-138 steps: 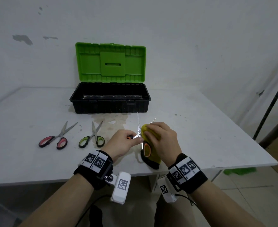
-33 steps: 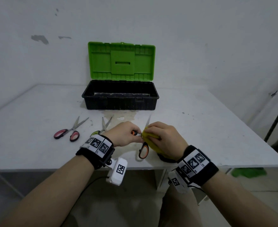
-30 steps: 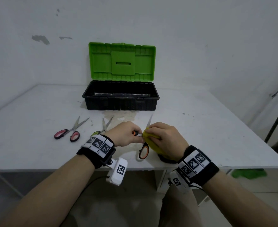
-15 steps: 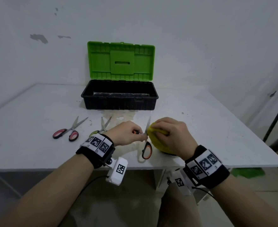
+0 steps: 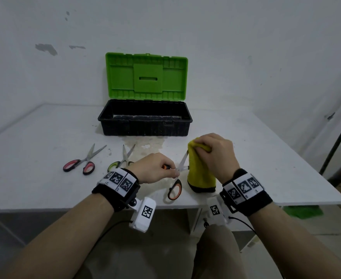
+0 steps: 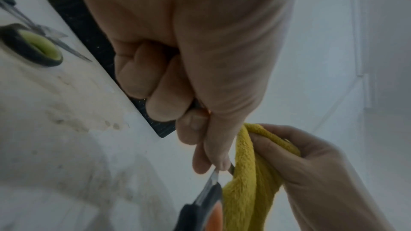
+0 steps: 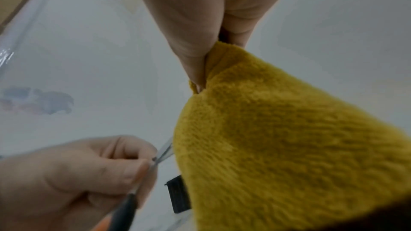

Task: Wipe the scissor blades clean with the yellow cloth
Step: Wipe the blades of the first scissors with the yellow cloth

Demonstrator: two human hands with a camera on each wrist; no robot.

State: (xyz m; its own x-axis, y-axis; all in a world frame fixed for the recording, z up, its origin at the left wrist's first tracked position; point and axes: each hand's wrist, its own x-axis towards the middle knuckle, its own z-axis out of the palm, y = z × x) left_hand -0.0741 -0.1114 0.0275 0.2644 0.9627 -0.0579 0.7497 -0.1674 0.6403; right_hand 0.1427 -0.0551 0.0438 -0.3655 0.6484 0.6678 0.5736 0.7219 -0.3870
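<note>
My left hand (image 5: 172,171) grips the orange-handled scissors (image 5: 174,190) near the pivot. They are slightly open: one blade (image 5: 183,160) points up and away, and one handle loop hangs toward the table. Close up, the left fingers (image 6: 200,148) are curled and pinch the metal by the pivot. My right hand (image 5: 203,147) pinches the top of the yellow cloth (image 5: 200,172) right beside the blade tip. The cloth (image 7: 278,147) hangs down to the table (image 5: 35,190), beside the blades (image 7: 165,152). Whether the cloth touches the blade tip is hidden.
An open black toolbox (image 5: 145,125) with a raised green lid stands behind the hands. Red-handled scissors (image 5: 81,165) and green-handled scissors (image 5: 123,157) lie to the left. A pale stain marks the table before the toolbox. The table's front edge runs just below my wrists.
My right hand has slid the cloth from near the pivot up along the blade to its tip, and the cloth now hangs long. My left hand keeps holding the scissors.
</note>
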